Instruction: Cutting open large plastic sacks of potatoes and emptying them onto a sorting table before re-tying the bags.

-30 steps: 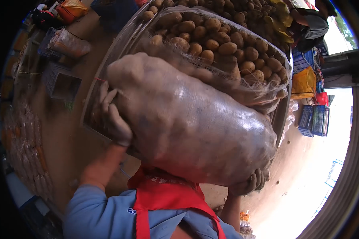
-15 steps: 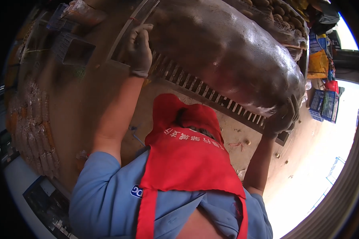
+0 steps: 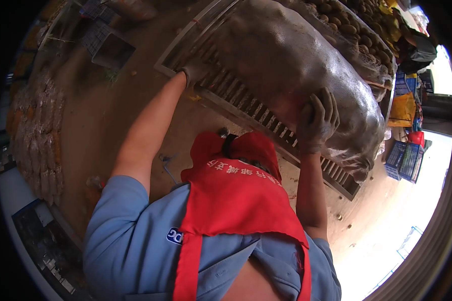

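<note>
1. We have both gloved hands on a big mesh sack of potatoes [image 3: 306, 65]. It lies across the slatted metal rack [image 3: 246, 108], tilted, with its far end down toward the right.
2. Change: a second ago the sack sat higher and closer to us, covering most of the rack, with the heaped potatoes right behind it. Half a second ago it had swung out over the slats. Now it has gone further right and the bare slats at the near left show.
3. Our read: the load is moving along or across the rack and isn't parked yet; both arms are still stretched out to it.
4. Left hand [image 3: 195, 71]: at the sack's left end, right where it meets the rack edge. The glove looks curled on the mesh, but we can't tell if it's gripping or just pushing.
5. Right hand [image 3: 317, 119]: fingers spread wide, palm pressed flat on the sack's near side. No pinch; it's bracing.
6. Containers:
   - sack: full of potatoes, with lumps showing through the mesh.
   - bin [image 3: 366, 35] behind the rack: loose potatoes heaped up.
   - blue crates [image 3: 406, 158] far right: contents too small to tell.
   - wire basket [image 3: 110, 47] upper left on the dirt floor: looks empty, not certain.
7. Row of stacked sacks [image 3: 37, 135] along the left wall, well apart from us.
</note>
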Tool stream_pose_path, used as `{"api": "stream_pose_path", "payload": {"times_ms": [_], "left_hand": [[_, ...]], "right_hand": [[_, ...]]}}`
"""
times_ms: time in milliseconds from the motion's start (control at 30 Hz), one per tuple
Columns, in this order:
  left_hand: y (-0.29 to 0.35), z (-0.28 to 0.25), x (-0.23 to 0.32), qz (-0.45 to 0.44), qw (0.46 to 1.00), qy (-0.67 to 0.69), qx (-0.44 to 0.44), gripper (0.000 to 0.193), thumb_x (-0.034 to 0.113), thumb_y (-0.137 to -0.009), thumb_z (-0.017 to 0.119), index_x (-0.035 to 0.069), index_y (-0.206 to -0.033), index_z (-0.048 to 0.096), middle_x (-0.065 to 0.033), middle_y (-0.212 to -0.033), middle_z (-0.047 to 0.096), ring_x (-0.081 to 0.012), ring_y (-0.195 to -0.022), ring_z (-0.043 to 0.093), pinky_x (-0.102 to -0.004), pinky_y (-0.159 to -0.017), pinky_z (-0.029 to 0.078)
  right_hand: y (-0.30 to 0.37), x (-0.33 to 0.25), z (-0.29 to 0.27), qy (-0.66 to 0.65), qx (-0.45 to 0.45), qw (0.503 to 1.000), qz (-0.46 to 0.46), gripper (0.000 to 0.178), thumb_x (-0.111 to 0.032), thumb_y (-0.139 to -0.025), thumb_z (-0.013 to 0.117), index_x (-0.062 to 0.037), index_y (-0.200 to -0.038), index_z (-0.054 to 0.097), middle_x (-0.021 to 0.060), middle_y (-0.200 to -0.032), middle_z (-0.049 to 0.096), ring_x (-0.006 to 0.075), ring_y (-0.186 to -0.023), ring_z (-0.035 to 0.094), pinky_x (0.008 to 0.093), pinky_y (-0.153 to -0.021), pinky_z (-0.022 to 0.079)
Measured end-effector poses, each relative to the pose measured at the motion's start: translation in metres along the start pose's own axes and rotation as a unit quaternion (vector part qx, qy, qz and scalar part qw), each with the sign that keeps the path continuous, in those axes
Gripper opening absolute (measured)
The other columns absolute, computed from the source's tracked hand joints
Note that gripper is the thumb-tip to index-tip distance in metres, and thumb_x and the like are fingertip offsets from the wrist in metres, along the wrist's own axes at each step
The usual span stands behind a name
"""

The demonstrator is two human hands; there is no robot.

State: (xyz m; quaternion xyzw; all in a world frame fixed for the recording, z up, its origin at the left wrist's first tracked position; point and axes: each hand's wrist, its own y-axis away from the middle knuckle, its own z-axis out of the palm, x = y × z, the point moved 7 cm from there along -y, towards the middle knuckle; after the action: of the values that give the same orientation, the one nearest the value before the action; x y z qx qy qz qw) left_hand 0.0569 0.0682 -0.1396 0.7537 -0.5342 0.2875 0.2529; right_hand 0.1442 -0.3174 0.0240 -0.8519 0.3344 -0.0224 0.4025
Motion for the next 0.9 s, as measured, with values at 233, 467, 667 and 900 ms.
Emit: {"api": "stream_pose_path", "payload": {"times_ms": [233, 467, 667, 900], "left_hand": [[0.023, -0.001, -0.007, 0.040, 0.939, -0.233, -0.251, 0.067, 0.006, -0.083, 0.067, 0.006, -0.149, 0.059, -0.0237, -0.135, 0.067, -0.0299, -0.122, 0.067, -0.0358, -0.102, 0.053], [0.036, 0.008, -0.030, -0.212, 0.865, 0.455, -0.020, 0.040, 0.034, -0.104, 0.063, 0.009, -0.133, 0.072, -0.0008, -0.106, 0.072, -0.0080, -0.083, 0.064, -0.0264, -0.072, 0.049], [0.019, 0.009, -0.023, -0.265, 0.860, 0.421, 0.113, 0.045, 0.034, -0.110, 0.054, 0.001, -0.139, 0.064, -0.0059, -0.103, 0.072, -0.0141, -0.084, 0.067, -0.0295, -0.067, 0.052], [0.019, 0.004, -0.019, -0.109, 0.819, 0.535, 0.175, 0.051, 0.029, -0.112, 0.053, 0.003, -0.156, 0.050, -0.0091, -0.157, 0.055, -0.0199, -0.139, 0.057, -0.0320, -0.114, 0.048]], "right_hand": [[0.007, 0.005, -0.005, -0.019, -0.001, 1.000, 0.003, 0.023, -0.015, -0.094, 0.065, -0.0195, -0.116, 0.072, 0.0107, -0.142, 0.068, 0.0331, -0.133, 0.063, 0.0472, -0.112, 0.044], [0.021, 0.015, -0.027, -0.054, -0.084, 0.995, -0.025, 0.019, -0.011, -0.089, 0.068, -0.0140, -0.105, 0.076, 0.0097, -0.140, 0.069, 0.0337, -0.132, 0.062, 0.0486, -0.113, 0.045], [0.028, 0.018, -0.021, -0.031, -0.105, 0.993, -0.036, 0.019, -0.011, -0.087, 0.069, -0.0138, -0.105, 0.075, 0.0075, -0.134, 0.071, 0.0320, -0.128, 0.064, 0.0490, -0.112, 0.046], [0.010, -0.050, -0.001, -0.197, -0.082, 0.972, -0.098, 0.029, -0.010, -0.087, 0.069, -0.0161, -0.115, 0.072, 0.0066, -0.127, 0.073, 0.0282, -0.122, 0.067, 0.0473, -0.108, 0.048]]}}
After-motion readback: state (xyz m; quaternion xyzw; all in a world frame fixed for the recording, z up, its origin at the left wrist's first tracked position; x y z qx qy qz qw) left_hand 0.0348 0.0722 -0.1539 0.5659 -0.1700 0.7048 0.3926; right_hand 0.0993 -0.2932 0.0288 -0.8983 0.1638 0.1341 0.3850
